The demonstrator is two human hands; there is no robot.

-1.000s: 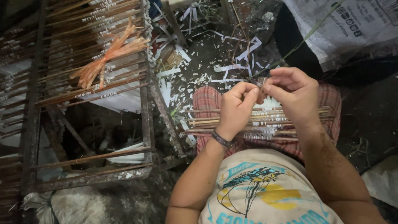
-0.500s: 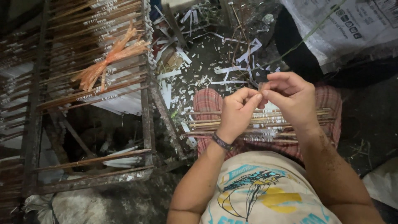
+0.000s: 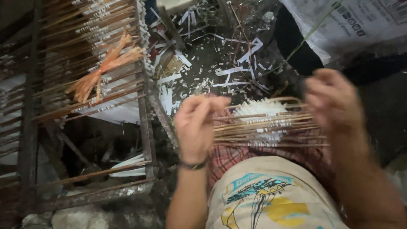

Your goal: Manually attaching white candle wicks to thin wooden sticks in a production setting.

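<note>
A person's left hand and right hand, both motion-blurred at centre frame, hover over a bundle of thin sticks lying across a checked cloth on the lap. Whether either hand grips anything cannot be told. A wooden rack fills the upper left, cut off by the frame.

A bundle of thin sticks lies across the person's lap, between the left hand and right hand. Paper scraps litter the floor beyond. A rack of sticks stands to the left.
</note>
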